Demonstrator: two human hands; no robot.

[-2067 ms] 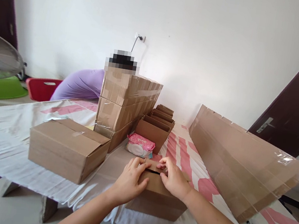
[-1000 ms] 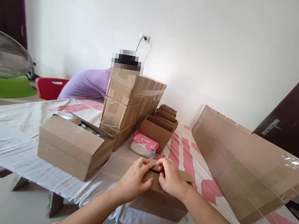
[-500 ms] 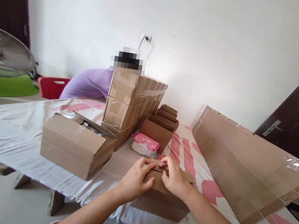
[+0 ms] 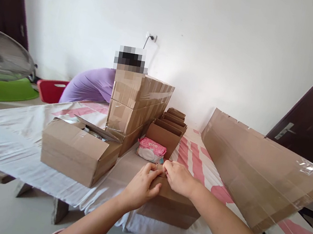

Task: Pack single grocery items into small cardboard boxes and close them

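In front of me, a brown cardboard box point(image 4: 170, 210) sits near the table's edge, its top flaps mostly under my hands. My left hand point(image 4: 142, 186) rests on the left part of the top, thumb apart from the bent fingers. Close beside its fingertips, my right hand point(image 4: 178, 179) is closed in a pinch over the flap seam; what it grips there is hidden. Just beyond the hands lies a pink-and-white pack of wipes point(image 4: 151, 150), in front of a row of open cardboard boxes point(image 4: 169, 131).
At left stands a filled cardboard box point(image 4: 70, 151) with its flap raised. Behind it are stacked taped cartons point(image 4: 122, 107) and a person in purple point(image 4: 90, 85), bent over. A large cardboard sheet point(image 4: 255, 168) leans at right. A fan point(image 4: 2, 55) stands far left.
My right hand has moved left toward my left hand, and its fingers have closed into a pinch. The dark gap between the flaps looks narrower. My left hand stays nearly in place.
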